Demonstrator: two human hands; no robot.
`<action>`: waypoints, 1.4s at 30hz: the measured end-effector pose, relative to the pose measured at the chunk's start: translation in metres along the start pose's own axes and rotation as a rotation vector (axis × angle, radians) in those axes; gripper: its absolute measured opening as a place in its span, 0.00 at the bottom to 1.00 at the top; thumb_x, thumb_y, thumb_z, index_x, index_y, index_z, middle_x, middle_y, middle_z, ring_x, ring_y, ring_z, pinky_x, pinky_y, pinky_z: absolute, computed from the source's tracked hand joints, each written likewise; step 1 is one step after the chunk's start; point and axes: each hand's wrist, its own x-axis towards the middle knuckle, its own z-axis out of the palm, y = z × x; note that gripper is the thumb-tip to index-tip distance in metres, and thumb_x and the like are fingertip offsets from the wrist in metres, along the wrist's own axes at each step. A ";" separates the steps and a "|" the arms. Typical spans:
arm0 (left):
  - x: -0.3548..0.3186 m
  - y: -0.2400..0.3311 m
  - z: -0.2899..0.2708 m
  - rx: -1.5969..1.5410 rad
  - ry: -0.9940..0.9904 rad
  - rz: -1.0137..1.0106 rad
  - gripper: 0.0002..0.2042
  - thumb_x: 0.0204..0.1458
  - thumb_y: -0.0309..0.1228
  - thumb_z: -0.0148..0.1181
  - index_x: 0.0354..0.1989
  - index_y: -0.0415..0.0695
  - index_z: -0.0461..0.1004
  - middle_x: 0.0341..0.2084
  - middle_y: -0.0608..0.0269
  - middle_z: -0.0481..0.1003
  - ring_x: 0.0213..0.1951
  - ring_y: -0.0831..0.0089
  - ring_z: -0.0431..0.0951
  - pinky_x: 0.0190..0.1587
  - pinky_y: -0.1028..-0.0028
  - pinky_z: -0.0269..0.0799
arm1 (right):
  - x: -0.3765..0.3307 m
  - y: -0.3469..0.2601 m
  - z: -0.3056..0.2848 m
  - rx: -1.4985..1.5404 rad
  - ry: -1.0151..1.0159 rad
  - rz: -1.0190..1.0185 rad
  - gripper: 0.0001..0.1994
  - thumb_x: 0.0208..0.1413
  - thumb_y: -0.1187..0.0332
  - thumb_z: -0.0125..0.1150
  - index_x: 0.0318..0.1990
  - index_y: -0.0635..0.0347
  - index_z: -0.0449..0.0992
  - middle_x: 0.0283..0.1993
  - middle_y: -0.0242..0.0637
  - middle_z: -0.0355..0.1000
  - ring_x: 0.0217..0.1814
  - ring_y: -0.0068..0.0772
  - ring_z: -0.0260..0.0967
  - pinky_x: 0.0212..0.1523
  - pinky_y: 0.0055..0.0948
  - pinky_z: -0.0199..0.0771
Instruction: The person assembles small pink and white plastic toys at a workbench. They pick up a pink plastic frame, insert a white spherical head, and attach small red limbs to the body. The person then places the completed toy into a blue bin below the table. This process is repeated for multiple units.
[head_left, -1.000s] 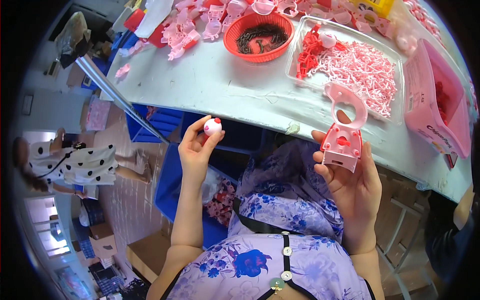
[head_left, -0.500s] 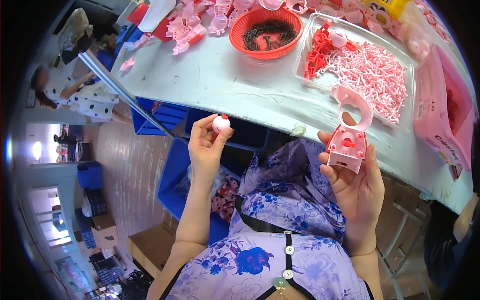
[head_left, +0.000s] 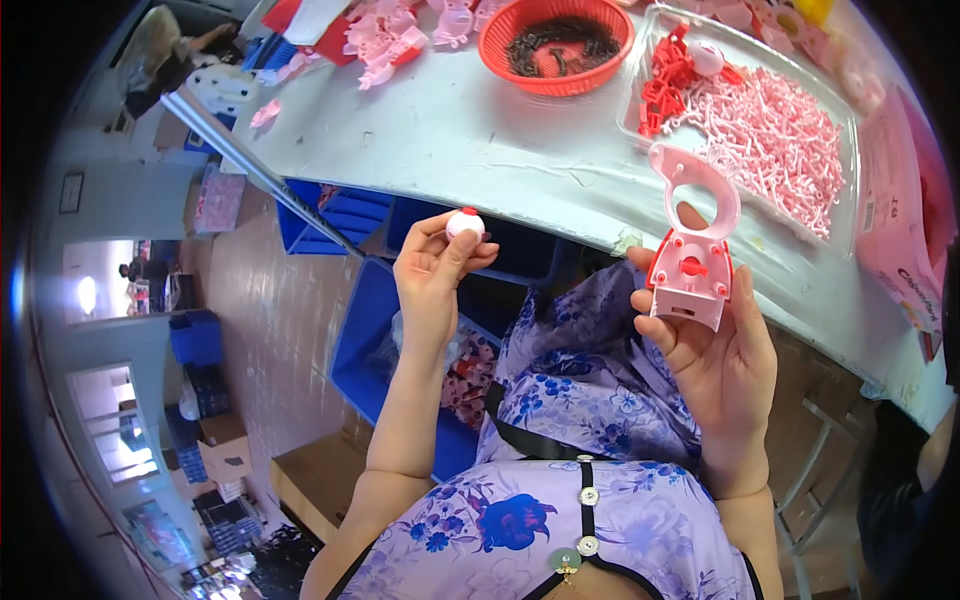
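Small white ball (head_left: 465,224) with a red tip sits pinched between the thumb and fingertips of the left hand (head_left: 435,280), raised above the lap and just short of the near edge of the bench (head_left: 470,130). The fingers (head_left: 478,250) of this hand are pressed together around the ball, the palm turned toward the wearer. Below the wrist lies a blue crate (head_left: 375,340) on the floor.

Across from the ball, well apart from it, the right hand (head_left: 715,350) holds a pink plastic toy housing (head_left: 692,250) upright. Its fingers are curled around the lower block of the piece, the thumb on the near left side and the other fingers behind it. One fingertip (head_left: 688,215) shows through the round loop at the top of the housing. A red button-like part sits on the face, just above the thumb.

Beyond the fingers, on the bench, stand a red basket (head_left: 500,45) of dark small parts and, to its right, a clear tray (head_left: 845,130) of pale pink and red plastic pieces.
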 end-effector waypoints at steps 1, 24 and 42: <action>0.002 0.002 -0.001 -0.021 -0.021 -0.029 0.12 0.56 0.25 0.57 0.46 0.34 0.68 0.35 0.54 0.75 0.34 0.69 0.80 0.40 0.73 0.79 | -0.001 0.000 0.001 0.003 -0.004 -0.001 0.29 0.67 0.52 0.33 0.69 0.60 0.46 0.59 0.57 0.61 0.52 0.42 0.71 0.54 0.35 0.73; -0.006 0.005 0.004 0.186 -0.009 0.146 0.14 0.53 0.19 0.58 0.46 0.34 0.65 0.38 0.53 0.72 0.35 0.69 0.79 0.40 0.73 0.79 | -0.011 -0.005 -0.004 0.021 0.010 -0.014 0.29 0.67 0.53 0.32 0.69 0.59 0.45 0.60 0.57 0.61 0.53 0.41 0.70 0.54 0.35 0.73; -0.006 0.031 0.015 -0.092 -0.249 0.055 0.17 0.53 0.23 0.56 0.50 0.39 0.62 0.44 0.42 0.72 0.41 0.61 0.79 0.46 0.68 0.76 | -0.018 -0.005 -0.002 0.123 0.064 -0.077 0.28 0.68 0.55 0.31 0.69 0.63 0.43 0.58 0.67 0.59 0.51 0.47 0.72 0.50 0.35 0.78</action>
